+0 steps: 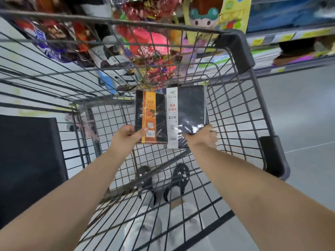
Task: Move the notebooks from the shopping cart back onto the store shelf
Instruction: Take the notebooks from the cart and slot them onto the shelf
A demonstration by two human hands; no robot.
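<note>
Mid-frame, inside the grey wire shopping cart (235, 109), the person is holding two shrink-wrapped notebooks side by side. The left hand (125, 136) is pinching the lower corner of the black notebook with an orange band (151, 116), thumb on top. The right hand (204, 136) is gripping the lower edge of the larger black notebook with a white label strip (186, 115), fingers curled underneath. Both notebooks are sitting low in the basket, not yet lifted clear. The store shelf (290, 38), upper right of the frame, is already carrying stacked stationery. No other notebooks are showing in the cart, so these are likely the last; the transfer itself remains to be done.
</note>
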